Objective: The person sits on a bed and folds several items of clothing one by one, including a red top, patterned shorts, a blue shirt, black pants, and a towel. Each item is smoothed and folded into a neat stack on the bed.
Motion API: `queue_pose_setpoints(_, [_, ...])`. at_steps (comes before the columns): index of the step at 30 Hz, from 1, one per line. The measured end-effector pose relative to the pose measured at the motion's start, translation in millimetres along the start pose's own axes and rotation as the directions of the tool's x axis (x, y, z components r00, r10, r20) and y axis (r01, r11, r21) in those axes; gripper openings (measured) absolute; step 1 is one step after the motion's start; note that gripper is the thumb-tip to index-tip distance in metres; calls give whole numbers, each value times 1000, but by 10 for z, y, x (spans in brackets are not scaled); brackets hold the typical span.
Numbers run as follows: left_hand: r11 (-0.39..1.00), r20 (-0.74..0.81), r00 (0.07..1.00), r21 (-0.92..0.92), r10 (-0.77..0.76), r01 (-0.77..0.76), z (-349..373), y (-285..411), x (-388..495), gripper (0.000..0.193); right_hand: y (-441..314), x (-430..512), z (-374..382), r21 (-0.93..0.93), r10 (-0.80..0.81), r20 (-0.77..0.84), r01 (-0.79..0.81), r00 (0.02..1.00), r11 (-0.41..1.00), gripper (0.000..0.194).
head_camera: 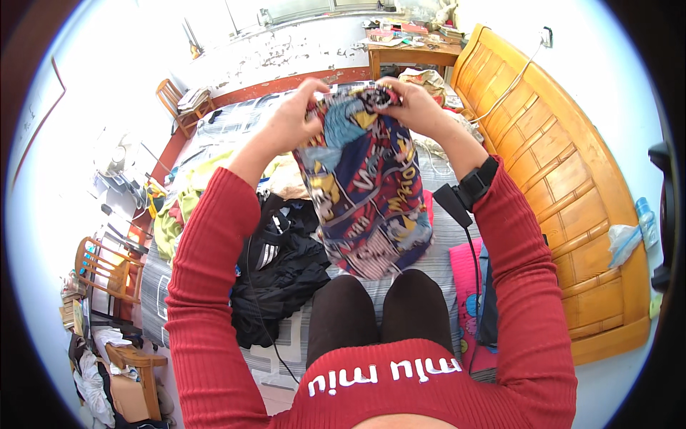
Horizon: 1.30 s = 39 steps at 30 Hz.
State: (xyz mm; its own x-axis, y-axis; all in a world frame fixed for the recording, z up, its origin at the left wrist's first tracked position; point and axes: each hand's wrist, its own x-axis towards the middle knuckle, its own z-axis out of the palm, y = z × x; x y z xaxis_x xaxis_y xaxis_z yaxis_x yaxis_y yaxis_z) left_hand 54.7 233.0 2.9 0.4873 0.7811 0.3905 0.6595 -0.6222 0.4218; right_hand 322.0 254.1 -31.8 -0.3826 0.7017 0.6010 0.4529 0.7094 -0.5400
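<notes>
A multicoloured cartoon-print garment point(370, 187) hangs in front of me above the bed, blurred along its edges. My right hand point(412, 104) pinches its bunched top right corner between thumb and fingers. At the top left edge, my left hand point(295, 118) has thumb and fingers around the cloth. The garment's lower end reaches down to my knees. Beside it on the left lies a heap of black clothes point(284, 268), one piece with white stripes. A black strap with a dark device point(471, 187) sits on my right wrist, its cable running down.
Yellow-green clothes point(214, 177) lie on the bed's left side. To the right are a pink quilted item point(463, 268) and a wooden headboard point(557, 177). A cluttered desk point(415, 51) stands at the back. Wooden chairs point(110, 271) and a fan point(115, 155) are on the left.
</notes>
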Motion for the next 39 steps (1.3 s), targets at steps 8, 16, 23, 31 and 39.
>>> queue_pose_setpoints(8, [972,-202,951,50,235,-229,-74,342,-448,50,52,-363,-93,71,-79,48,76,996,995,46])
queue_pose_setpoints(16, [984,145,976,-99,163,-150,1350,-23,-1880,39,395,-2267,1120,177,182,510,-309,841,934,47])
queue_pose_setpoints(23, [913,504,862,-328,-50,244,2118,-498,-2540,39,726,-2920,1835,4,292,846,-554,445,833,44])
queue_pose_setpoints(31, [789,164,910,-455,-381,412,1888,-1629,-1638,17,1637,-1928,2155,555,436,585,-730,684,399,37])
queue_pose_setpoints(39, [990,69,989,52,-131,128,3043,-1699,-1633,48,2148,-2487,2521,-392,751,44,-680,659,620,65])
